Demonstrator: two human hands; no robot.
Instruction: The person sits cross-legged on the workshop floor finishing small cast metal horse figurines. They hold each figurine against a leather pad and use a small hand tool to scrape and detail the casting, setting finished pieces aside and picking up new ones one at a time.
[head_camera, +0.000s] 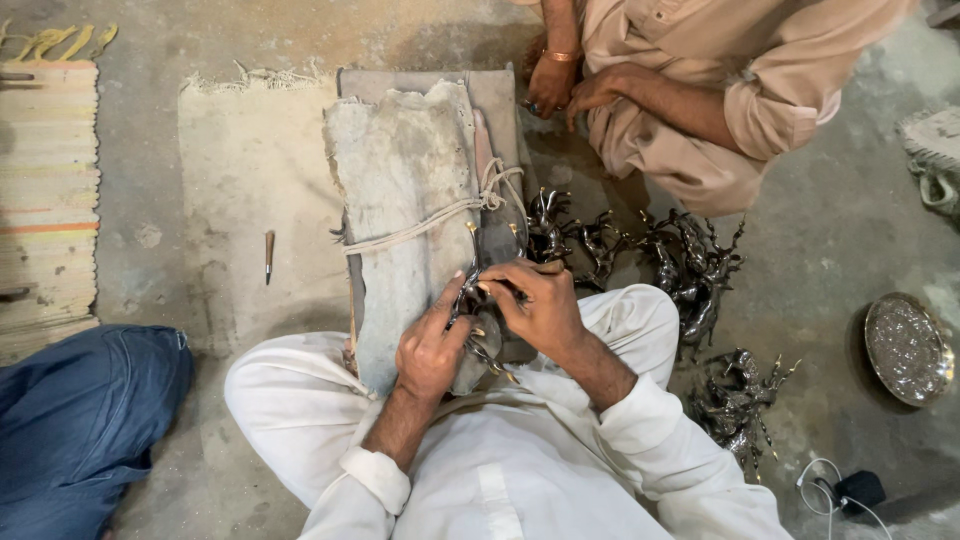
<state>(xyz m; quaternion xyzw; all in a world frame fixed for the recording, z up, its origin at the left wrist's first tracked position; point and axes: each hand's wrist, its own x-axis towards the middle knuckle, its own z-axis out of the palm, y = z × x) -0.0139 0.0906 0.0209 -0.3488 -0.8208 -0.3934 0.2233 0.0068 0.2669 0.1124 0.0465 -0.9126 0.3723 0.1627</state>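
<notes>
The metal figurine (478, 335), dark and silvery with thin gold-tipped points, sits near the middle of the head view, pressed against the near end of a padded work block (410, 200) that is wrapped in grey cloth and tied with a pale cord (440, 218). The left hand (430, 350) clasps the figurine from the left, its fingers curled around the body and the thumb stretched up along its edge. The right hand (535, 305) closes over the top from the right, fingers bent down onto the piece. Both forearms come out of rolled white sleeves, and the block leans against the person's white-clad lap.

To the right of the hands, more metal figurines (690, 270) lie in dark clusters on the concrete floor. Farther right rests a round embossed metal dish (907, 349). On the left, a small chisel (269, 252) lies on a pale mat (250, 170). At the far edge another person in beige clothing crouches, hands (565, 88) together near the block's top.
</notes>
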